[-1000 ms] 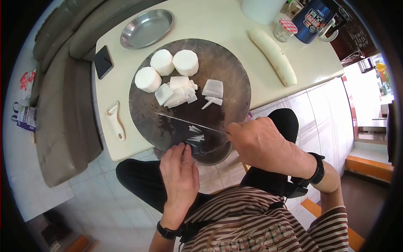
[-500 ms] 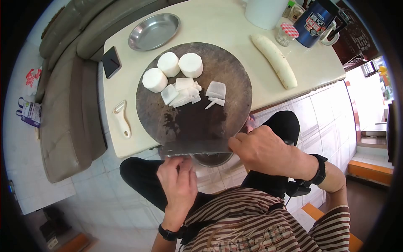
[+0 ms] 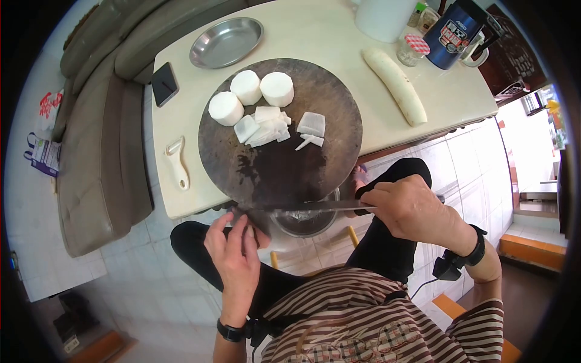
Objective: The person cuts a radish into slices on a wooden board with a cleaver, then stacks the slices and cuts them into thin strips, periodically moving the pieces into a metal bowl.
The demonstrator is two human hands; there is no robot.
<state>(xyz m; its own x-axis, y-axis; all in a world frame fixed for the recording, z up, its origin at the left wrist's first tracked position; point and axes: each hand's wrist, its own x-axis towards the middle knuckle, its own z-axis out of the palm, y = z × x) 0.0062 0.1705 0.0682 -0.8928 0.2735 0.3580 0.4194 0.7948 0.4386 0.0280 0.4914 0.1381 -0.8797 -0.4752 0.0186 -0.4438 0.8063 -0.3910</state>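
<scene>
My right hand (image 3: 408,209) grips a broad-bladed kitchen knife (image 3: 330,206), turned nearly edge-on just past the near rim of the round chopping board (image 3: 342,127). My left hand (image 3: 237,251) is at the blade's far end, its fingers bent and apart, fingertips right by the metal. On the board are three thick peeled white radish chunks (image 3: 277,89), a pile of thin white slices (image 3: 266,128), and a smaller group of slices (image 3: 311,124). A wet dark patch covers the board's near half. Below the blade, a round bowl (image 3: 305,227) shows between my knees, partly hidden.
A whole white radish (image 3: 396,88) lies right of the board. A peeler (image 3: 176,163), a phone (image 3: 164,85) and a steel dish (image 3: 227,42) are on the left. At the back right stand a lidded jar (image 3: 413,49), a blue flask (image 3: 455,33) and a white container (image 3: 381,18).
The knife has turned from showing its broad face to nearly edge-on. My right hand has shifted right and slightly up; my left hand has moved left, its fingers spreading.
</scene>
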